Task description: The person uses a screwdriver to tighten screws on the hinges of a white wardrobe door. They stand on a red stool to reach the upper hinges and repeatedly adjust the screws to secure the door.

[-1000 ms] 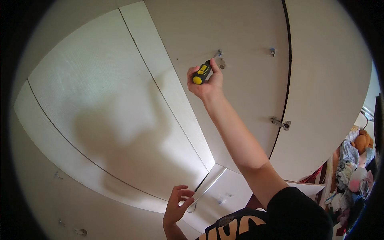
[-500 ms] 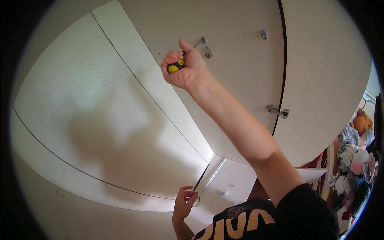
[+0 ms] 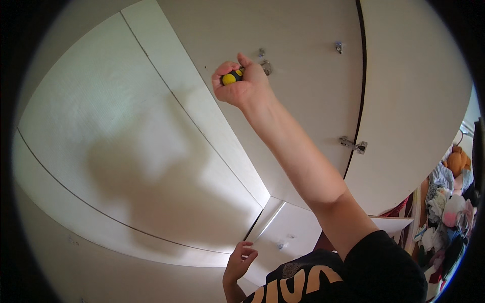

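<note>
My right hand (image 3: 241, 83) is raised against the cabinet side panel (image 3: 308, 91), its fingers wrapped round the black and yellow handle of a screwdriver (image 3: 231, 78). The tool points toward a small metal fitting (image 3: 267, 66) on the panel; its tip is mostly hidden by my thumb and hand, so contact cannot be made out. Just above is another small fitting (image 3: 261, 52). Low in the view, my left hand (image 3: 239, 263) has loosely bent fingers with the thumb apart, close to the lower corner of the cabinet. Nothing shows in it.
A metal hinge (image 3: 352, 145) bridges the dark gap between the side panel and the door at right. Another small fitting (image 3: 338, 48) sits higher up. The white back panel (image 3: 101, 101) carries my shadow. Clothes and soft toys (image 3: 454, 202) are heaped at the far right.
My right hand has shifted slightly right, and the screwdriver has gone from the upper fitting toward the lower one. My left hand has moved slightly down and right. The view has shifted a little.
</note>
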A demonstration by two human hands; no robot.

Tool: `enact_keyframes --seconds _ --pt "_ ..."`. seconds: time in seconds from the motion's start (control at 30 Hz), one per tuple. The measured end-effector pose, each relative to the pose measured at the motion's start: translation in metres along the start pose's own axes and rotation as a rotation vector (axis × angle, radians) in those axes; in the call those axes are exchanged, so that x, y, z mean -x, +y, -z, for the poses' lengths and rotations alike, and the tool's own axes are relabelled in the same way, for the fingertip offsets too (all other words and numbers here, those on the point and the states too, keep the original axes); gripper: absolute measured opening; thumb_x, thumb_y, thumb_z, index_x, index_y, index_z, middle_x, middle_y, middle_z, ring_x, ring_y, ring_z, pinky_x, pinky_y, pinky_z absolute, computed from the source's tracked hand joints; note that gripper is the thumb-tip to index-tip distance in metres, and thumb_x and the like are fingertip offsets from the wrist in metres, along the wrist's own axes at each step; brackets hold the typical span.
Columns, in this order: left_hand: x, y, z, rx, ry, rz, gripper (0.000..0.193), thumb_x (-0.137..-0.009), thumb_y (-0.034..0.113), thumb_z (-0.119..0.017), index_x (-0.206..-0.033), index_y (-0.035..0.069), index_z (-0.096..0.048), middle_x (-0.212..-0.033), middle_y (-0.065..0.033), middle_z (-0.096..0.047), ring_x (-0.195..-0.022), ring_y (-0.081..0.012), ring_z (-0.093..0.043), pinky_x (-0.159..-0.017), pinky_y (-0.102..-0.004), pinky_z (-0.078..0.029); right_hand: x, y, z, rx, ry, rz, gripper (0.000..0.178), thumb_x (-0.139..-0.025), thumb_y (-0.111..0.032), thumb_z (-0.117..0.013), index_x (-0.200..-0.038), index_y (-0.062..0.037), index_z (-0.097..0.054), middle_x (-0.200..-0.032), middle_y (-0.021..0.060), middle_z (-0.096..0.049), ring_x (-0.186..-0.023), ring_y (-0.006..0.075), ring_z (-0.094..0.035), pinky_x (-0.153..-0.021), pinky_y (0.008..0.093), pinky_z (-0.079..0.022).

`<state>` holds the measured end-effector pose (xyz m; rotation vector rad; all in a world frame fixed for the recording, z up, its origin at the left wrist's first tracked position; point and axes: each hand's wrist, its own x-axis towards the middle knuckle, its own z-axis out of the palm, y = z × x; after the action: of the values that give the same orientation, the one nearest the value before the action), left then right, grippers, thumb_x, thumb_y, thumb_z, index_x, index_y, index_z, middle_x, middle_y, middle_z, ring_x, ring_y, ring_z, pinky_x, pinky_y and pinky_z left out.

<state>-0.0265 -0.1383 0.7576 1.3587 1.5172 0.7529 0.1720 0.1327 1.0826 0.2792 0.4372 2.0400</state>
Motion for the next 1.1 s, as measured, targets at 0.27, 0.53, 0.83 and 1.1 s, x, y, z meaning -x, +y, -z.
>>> enact_keyframes --seconds 0.27,0.53,0.83,1.1 --pt "-0.143 0.075 -0.009 0.403 0.233 -0.209 0.019 -0.092 0.018 -0.061 -0.098 0.001 -0.057 -0.077 -0.0075 -0.064 -0.064 -0.0115 -0.06 -0.057 -0.023 -0.047 0.048 -0.007 0.09 0.705 -0.229 -0.139 0.037 -0.09 -0.029 -0.061 -0.066 -0.0129 -0.037 -0.051 0.003 -0.04 -0.044 0.0162 -0.038 -0.042 0.032 -0.033" --pt "-0.286 0.296 -0.021 0.321 0.37 -0.957 0.027 -0.085 0.019 -0.071 -0.094 0.0 -0.055 -0.078 -0.0026 -0.056 -0.066 -0.0102 -0.053 -0.058 -0.026 -0.045 0.163 -0.084 0.173 1.533 -0.021 0.341 0.024 -0.088 -0.015 -0.067 -0.093 -0.0083 -0.045 -0.057 0.0006 -0.049 -0.042 0.0092 -0.045 -0.038 0.0241 -0.03" --pt "-0.366 0.386 -0.028 0.271 0.673 -1.253 0.019 -0.083 0.01 -0.071 -0.093 0.0 -0.058 -0.08 -0.0043 -0.062 -0.07 -0.0119 -0.058 -0.065 -0.0257 -0.049 0.254 -0.158 0.169 2.196 0.316 0.809 0.037 -0.078 -0.005 -0.071 -0.098 -0.0047 -0.04 -0.063 0.0063 -0.055 -0.057 0.0099 -0.046 -0.051 0.0261 -0.035" --pt "-0.373 0.402 0.006 0.202 0.477 -1.436 0.013 -0.083 -0.003 -0.065 -0.095 0.001 -0.063 -0.086 -0.0063 -0.065 -0.075 -0.0133 -0.063 -0.068 -0.0257 -0.051 0.248 -0.124 0.071 2.918 0.256 1.066 0.034 -0.073 -0.002 -0.066 -0.103 -0.0038 -0.049 -0.072 0.014 -0.058 -0.063 0.031 -0.06 -0.058 0.0368 -0.047"
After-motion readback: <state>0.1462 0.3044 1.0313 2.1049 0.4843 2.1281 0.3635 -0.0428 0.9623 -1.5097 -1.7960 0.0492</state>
